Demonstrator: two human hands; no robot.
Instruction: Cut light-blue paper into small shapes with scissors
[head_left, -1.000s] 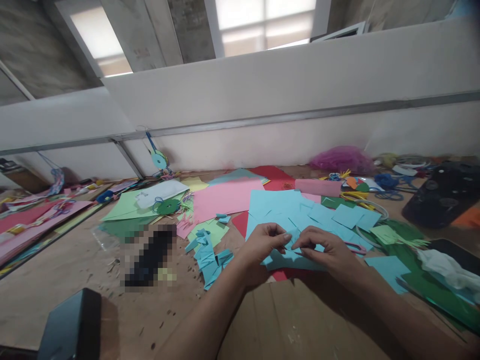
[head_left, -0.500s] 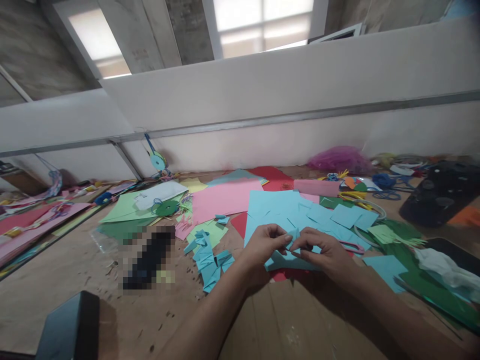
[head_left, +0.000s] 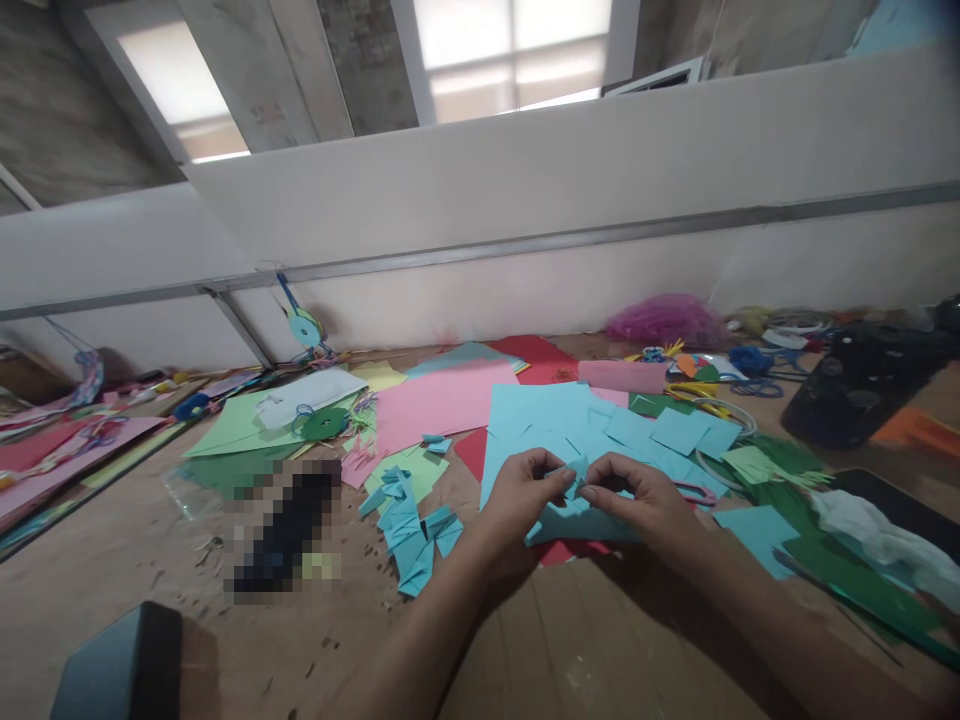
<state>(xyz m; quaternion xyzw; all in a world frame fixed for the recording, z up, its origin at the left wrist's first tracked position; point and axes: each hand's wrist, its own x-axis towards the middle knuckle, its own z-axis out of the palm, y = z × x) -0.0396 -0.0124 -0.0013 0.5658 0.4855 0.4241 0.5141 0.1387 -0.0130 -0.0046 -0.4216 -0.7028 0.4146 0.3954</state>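
Between my two hands is a small light-blue piece of paper [head_left: 576, 467], partly hidden by the fingers. My left hand [head_left: 525, 495] pinches it from the left with thumb and forefinger. From the right, my right hand [head_left: 634, 492] pinches its other side, fingers curled. Both hands hover over a large light-blue sheet [head_left: 525, 410] with several cut light-blue squares [head_left: 682, 428] on its right. To the left of my forearm lies a pile of folded light-blue paper pieces [head_left: 405, 530]. Pink-handled scissors [head_left: 696, 493] lie partly covered beyond my right hand.
Pink sheets [head_left: 427, 405] and green sheets [head_left: 240, 425] spread behind and left. A dark box [head_left: 124, 660] stands at front left. On the right are a black object [head_left: 851, 390], crumpled white tissue [head_left: 885, 535] and a purple bag [head_left: 667, 320] by the white partition.
The view has shifted slightly. My right fingers have moved a little on the small blue paper, which now shows more between the fingertips. Both hands keep their pinch.
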